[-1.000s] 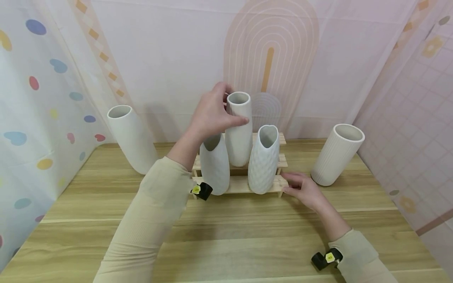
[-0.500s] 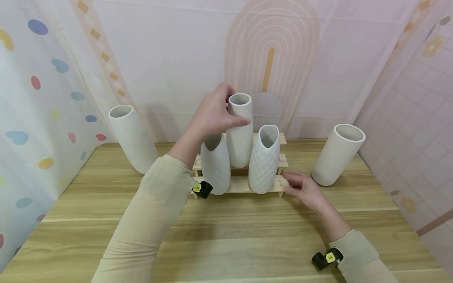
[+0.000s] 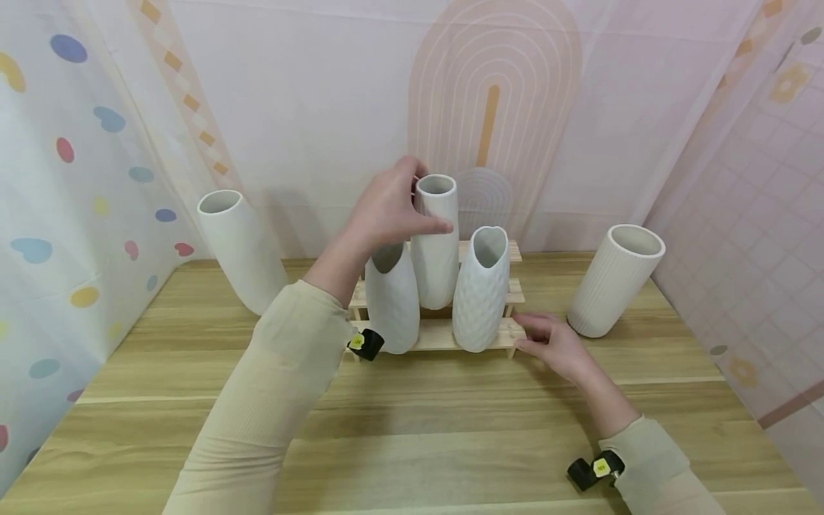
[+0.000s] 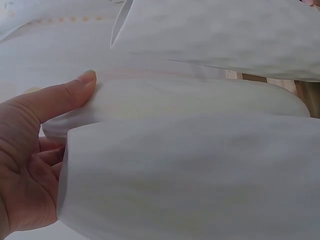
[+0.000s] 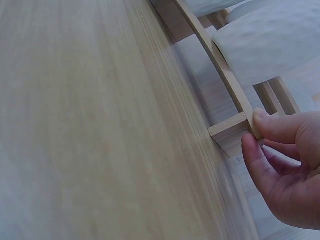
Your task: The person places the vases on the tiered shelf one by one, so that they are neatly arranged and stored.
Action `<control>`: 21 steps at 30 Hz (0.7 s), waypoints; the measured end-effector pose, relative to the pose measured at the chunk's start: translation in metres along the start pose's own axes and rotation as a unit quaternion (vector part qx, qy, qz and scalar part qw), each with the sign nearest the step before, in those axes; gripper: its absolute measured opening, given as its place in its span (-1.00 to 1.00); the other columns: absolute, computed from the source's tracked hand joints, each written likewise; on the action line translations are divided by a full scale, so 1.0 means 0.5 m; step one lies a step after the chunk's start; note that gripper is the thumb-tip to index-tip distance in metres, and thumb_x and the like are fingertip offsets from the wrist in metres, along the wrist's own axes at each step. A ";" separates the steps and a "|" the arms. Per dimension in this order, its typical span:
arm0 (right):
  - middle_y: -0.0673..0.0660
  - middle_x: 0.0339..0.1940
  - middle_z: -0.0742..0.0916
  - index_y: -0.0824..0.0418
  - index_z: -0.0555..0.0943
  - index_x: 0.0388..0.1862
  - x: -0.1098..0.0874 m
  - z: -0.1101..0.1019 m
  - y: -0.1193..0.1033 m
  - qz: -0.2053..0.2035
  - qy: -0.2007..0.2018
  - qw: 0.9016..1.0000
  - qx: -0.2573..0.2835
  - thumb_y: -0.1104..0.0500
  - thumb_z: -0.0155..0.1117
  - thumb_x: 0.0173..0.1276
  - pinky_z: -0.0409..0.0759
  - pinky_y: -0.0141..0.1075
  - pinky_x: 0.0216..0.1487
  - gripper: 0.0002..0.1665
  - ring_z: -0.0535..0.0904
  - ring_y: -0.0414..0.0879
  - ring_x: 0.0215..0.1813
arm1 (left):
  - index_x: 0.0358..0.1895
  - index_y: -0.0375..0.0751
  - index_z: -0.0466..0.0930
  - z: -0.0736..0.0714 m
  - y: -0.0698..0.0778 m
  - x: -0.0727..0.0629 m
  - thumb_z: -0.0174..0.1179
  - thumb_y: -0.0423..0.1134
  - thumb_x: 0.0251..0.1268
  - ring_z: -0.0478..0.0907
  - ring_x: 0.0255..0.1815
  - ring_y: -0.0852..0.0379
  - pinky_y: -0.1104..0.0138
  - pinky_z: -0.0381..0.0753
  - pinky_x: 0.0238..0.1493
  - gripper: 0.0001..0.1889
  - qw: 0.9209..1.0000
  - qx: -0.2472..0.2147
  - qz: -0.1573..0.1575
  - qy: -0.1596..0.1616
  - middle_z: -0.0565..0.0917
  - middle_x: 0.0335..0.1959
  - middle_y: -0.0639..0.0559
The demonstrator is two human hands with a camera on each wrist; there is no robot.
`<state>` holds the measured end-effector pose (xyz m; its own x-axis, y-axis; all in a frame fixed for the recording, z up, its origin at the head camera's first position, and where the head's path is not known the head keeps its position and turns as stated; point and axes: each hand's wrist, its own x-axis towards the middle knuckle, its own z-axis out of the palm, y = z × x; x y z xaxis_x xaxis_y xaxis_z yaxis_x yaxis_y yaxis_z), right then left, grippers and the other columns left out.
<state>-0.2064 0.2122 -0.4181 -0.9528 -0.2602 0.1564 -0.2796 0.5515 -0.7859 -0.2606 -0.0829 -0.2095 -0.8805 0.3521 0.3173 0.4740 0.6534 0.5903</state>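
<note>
My left hand [image 3: 389,204] grips a smooth white vase [image 3: 436,265] near its rim, thumb across the front. The vase stands upright over the middle of a stepped wooden stand [image 3: 438,336]; its base is partly hidden, so contact with the step is unclear. Two white vases with slanted mouths, a left one [image 3: 394,311] and a dimpled right one [image 3: 479,311], stand on the lowest step. In the left wrist view the thumb lies along the gripped vase [image 4: 190,97], behind the nearer vase [image 4: 200,175]. My right hand [image 5: 290,165] pinches the lowest step's right end [image 5: 243,107].
A tall smooth white vase [image 3: 241,254] stands at the left of the wooden table [image 3: 450,443]. To the right is a ribbed white vase [image 3: 611,286], close beyond my right hand. Patterned curtains [image 3: 309,107] hang along the back and sides.
My left hand and the vase it grips have come down slightly. The right hand stays at the stand's end, and the other vases keep their places.
</note>
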 end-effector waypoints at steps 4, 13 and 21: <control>0.44 0.23 0.53 0.45 0.52 0.26 0.000 0.000 0.001 0.002 -0.004 1.000 0.000 0.30 0.36 0.34 0.56 -0.12 0.03 -0.46 0.57 0.16 0.04 | 0.15 -0.26 0.36 -0.002 -0.003 -0.005 0.56 -0.15 -0.03 0.53 -0.13 0.00 0.21 0.55 -0.12 -0.29 1.000 -0.018 -0.007 -0.005 0.59 -0.08 -0.09; 0.44 0.22 0.54 0.45 0.52 0.26 0.000 0.000 0.002 0.001 -0.003 1.000 -0.001 0.30 0.37 0.33 0.56 -0.17 0.00 -0.46 0.56 0.14 0.02 | 0.35 -0.24 0.33 -0.031 -0.013 -0.044 0.47 -0.11 0.13 0.62 0.07 0.00 0.20 0.59 0.08 -0.25 0.995 -0.095 -0.014 0.009 0.61 0.11 -0.11; 0.43 0.24 0.52 0.42 0.52 0.27 -0.003 0.000 -0.001 0.010 -0.001 1.000 -0.003 0.28 0.36 0.35 0.55 -0.14 0.01 -0.46 0.55 0.13 0.02 | 0.33 -0.24 0.37 -0.059 -0.064 -0.092 0.41 -0.18 0.21 0.63 0.05 -0.01 0.22 0.59 0.10 -0.35 0.989 -0.141 -0.012 0.040 0.63 0.10 -0.10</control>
<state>-0.2049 0.2125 -0.4181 -0.9577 -0.2517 0.1392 -0.2615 0.5607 -0.7856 -0.2352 -0.1398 -0.2208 -0.8944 0.2768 0.3514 0.4434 0.4438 0.7788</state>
